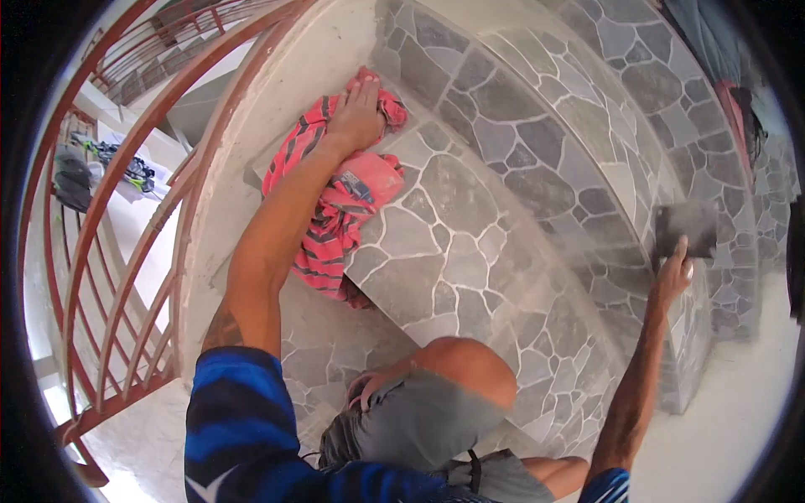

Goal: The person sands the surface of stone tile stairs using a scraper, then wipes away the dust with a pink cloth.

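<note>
My left hand (359, 116) lies with its fingers stretched out on a bunched red cloth (335, 210) with dark stripes, which looks like a shirt with a printed label. The cloth rests on a stone-patterned stair tread (453, 222), against the corner by the pale side wall. Out to the right, my right hand (673, 272) grips a dark, square, flat piece (688, 228) by its near edge, thumb on top. That piece is blurred, and its kind cannot be made out. It is near the outer end of the steps.
Curved steps with grey stone shapes and pale joints rise ahead. A reddish-brown railing (126, 193) runs along the left, with a dark bag (73, 178) beyond it. My bent knee (470, 369) is close below the tread. Another person's clothed leg (708, 38) shows at upper right.
</note>
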`<action>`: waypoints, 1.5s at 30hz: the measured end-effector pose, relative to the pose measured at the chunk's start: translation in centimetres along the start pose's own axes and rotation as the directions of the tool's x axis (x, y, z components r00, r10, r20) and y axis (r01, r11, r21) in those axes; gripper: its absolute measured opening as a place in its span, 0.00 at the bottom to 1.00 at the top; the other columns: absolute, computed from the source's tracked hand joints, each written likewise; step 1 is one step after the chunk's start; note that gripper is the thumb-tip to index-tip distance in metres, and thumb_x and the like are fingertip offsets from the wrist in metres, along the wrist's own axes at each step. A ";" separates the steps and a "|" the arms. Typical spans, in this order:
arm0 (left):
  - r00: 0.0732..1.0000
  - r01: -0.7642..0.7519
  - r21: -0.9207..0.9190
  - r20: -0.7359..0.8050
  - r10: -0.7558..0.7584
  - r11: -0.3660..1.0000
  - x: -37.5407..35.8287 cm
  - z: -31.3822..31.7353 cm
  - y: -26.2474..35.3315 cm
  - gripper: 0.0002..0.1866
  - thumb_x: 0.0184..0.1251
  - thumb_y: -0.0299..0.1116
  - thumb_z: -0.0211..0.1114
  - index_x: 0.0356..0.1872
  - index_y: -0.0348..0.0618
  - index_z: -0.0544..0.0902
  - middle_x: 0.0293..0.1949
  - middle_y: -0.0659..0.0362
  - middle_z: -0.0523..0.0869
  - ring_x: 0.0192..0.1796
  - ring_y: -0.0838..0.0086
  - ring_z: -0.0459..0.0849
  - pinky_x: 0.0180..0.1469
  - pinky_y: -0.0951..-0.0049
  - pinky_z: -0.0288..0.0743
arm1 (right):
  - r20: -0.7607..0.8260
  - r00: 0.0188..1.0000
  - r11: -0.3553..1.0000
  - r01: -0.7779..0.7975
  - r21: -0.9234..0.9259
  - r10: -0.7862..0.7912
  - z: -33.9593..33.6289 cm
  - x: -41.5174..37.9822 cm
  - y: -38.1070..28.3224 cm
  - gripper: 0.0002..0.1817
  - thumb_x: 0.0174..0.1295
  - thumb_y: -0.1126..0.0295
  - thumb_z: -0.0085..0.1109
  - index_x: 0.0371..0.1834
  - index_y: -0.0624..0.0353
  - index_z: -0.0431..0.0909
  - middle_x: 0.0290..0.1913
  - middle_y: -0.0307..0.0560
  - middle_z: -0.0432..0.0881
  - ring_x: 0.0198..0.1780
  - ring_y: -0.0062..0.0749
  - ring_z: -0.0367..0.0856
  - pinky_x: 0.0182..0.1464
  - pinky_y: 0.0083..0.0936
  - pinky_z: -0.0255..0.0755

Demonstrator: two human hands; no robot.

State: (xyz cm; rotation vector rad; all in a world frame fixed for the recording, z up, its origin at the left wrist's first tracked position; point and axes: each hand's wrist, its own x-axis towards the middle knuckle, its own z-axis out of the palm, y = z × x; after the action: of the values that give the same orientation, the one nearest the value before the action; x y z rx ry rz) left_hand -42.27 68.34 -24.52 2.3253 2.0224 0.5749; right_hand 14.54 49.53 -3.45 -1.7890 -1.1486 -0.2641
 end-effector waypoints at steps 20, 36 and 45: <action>0.962 -0.148 -0.014 -0.232 0.141 0.989 -0.2 0.8 -1.4 0.32 0.63 0.41 0.54 0.67 0.35 0.70 0.67 0.50 0.74 0.69 0.54 0.71 0.68 0.54 0.66 | 0.848 0.351 0.512 0.852 -0.113 -0.397 28.4 -15.2 -21.3 0.17 0.62 0.61 0.58 0.50 0.59 0.78 0.38 0.62 0.85 0.41 0.58 0.85 0.45 0.49 0.78; 0.937 -0.127 0.007 -0.329 0.122 0.992 -0.3 0.9 -1.1 0.28 0.63 0.40 0.55 0.62 0.35 0.73 0.59 0.50 0.80 0.63 0.55 0.76 0.64 0.55 0.69 | 0.863 0.384 0.520 0.836 -0.174 -0.329 30.9 -16.6 -23.2 0.21 0.65 0.56 0.55 0.58 0.53 0.79 0.41 0.62 0.86 0.44 0.58 0.85 0.47 0.48 0.79; 0.972 -0.101 -0.028 -0.214 0.093 0.994 0.1 1.3 -1.4 0.32 0.62 0.42 0.54 0.67 0.38 0.71 0.67 0.49 0.74 0.68 0.54 0.72 0.68 0.52 0.65 | 0.804 0.465 0.564 0.800 -0.203 -0.370 28.7 -15.8 -24.5 0.18 0.66 0.60 0.53 0.55 0.56 0.79 0.39 0.58 0.86 0.45 0.55 0.85 0.47 0.49 0.79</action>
State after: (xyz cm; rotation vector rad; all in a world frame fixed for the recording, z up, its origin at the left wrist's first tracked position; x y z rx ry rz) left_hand -43.20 68.95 -26.06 2.4454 1.9640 0.8951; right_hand -21.75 65.75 -13.20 -1.9305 -2.5485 -0.4187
